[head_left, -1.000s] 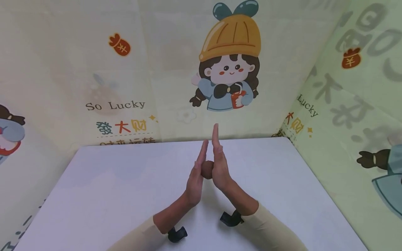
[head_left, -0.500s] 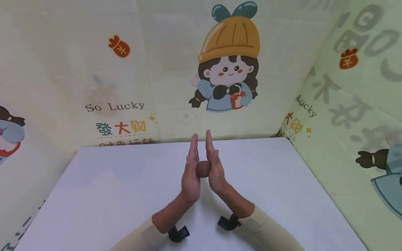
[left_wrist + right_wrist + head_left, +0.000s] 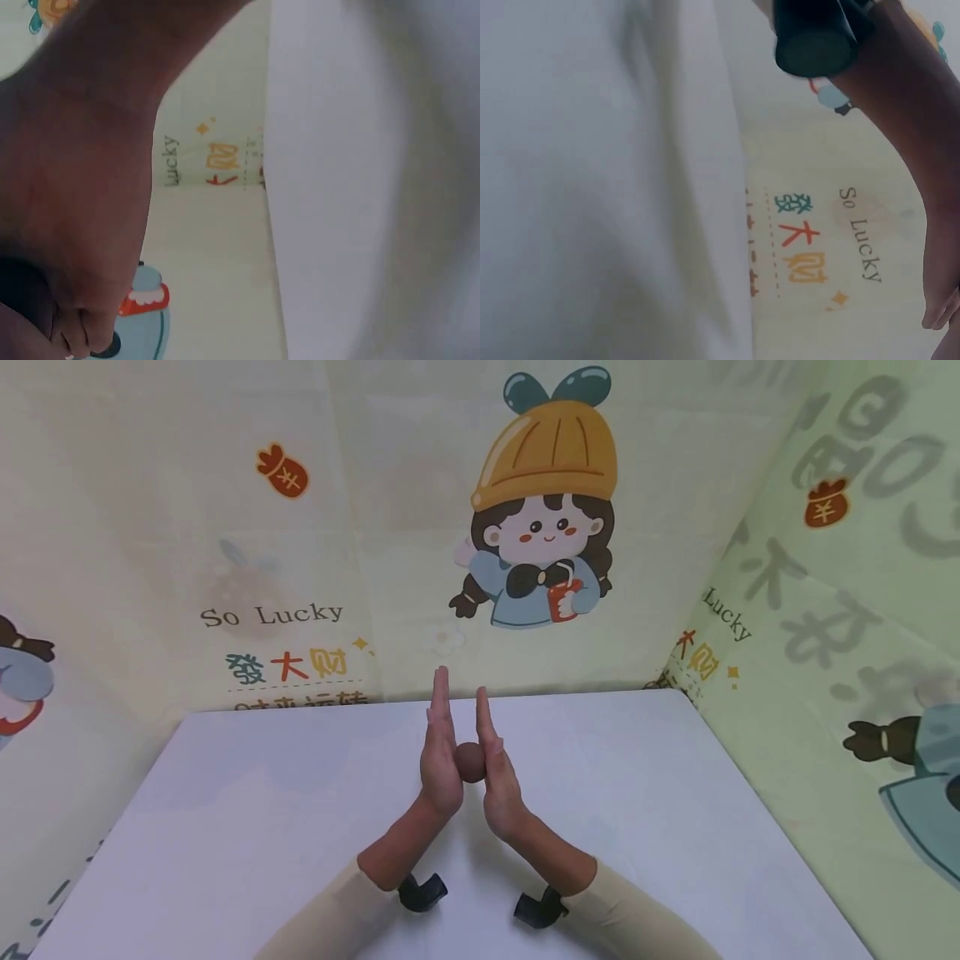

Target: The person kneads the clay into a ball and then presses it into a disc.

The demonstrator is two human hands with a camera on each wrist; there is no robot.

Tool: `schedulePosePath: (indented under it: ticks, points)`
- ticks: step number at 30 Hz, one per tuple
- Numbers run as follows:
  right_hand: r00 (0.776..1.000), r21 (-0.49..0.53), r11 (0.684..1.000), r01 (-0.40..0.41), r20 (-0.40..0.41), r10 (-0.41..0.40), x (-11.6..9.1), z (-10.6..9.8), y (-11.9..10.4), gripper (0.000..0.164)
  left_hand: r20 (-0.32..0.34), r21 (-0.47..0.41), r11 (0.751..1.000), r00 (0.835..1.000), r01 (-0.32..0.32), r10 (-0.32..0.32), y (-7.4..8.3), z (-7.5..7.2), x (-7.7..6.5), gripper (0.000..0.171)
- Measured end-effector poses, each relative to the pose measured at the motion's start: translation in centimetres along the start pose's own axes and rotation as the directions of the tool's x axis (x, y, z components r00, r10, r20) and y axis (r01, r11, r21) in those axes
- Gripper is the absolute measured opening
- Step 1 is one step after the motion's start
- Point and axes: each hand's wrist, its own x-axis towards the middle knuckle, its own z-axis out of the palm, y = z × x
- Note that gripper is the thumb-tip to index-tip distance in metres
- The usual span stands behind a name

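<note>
A small brown ball (image 3: 470,762) is held up between my two palms in the head view, above the white table. My left hand (image 3: 441,764) lies along the ball's left side, its fingers straight and pointing up and away. Against the other side presses my right hand (image 3: 501,785), with its fingers extended too. The left wrist view shows my right hand (image 3: 82,187) large, beside the dark ball (image 3: 22,289) in shadow. In the right wrist view my left hand (image 3: 943,247) appears at the right edge, and the ball is out of sight.
Beneath both arms spreads the white tabletop (image 3: 637,793). Printed cloth with cartoon figures and lettering forms the back wall (image 3: 405,568) and side walls. A black wrist camera (image 3: 422,893) sits at my left wrist, another wrist camera (image 3: 540,908) at my right.
Both hands have shifted left together, carrying the ball between their palms. The left fingertips have risen above the right ones, which stood higher a second ago.
</note>
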Motion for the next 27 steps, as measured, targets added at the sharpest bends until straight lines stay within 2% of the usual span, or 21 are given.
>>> schedulePosePath:
  ticks: [5, 9, 18, 23, 27]
  points:
    - [1.000, 0.000, 1.000, 0.003, 0.025, -0.003, -0.5, 0.7, 0.0, 0.058, -0.038, 0.032, 0.999, 0.999, 0.012, -0.011, -0.6, -0.9, 0.9, 0.063]
    - [0.999, 0.003, 1.000, 0.029, 0.031, -0.029, -0.4, 0.9, -0.5, 0.059, -0.042, 0.080, 0.997, 0.999, 0.009, -0.006, -1.3, -1.6, 1.3, 0.062]
    - [0.993, -0.041, 0.993, 0.115, 0.009, -0.115, 0.1, 0.5, -1.7, 0.063, 0.049, 0.185, 0.982, 0.998, 0.037, -0.046, -2.7, -2.3, 1.3, 0.063]
    - [0.987, -0.049, 0.986, 0.160, 0.002, -0.160, 0.4, 0.3, -1.9, 0.063, 0.106, 0.190, 0.982, 0.994, 0.018, -0.038, -3.1, -2.2, 0.8, 0.063]
    - [0.984, -0.051, 0.983, 0.176, 0.000, -0.176, 0.7, 0.0, -2.2, 0.066, 0.151, 0.184, 0.983, 0.987, 0.030, -0.059, -3.5, -2.1, 0.3, 0.062]
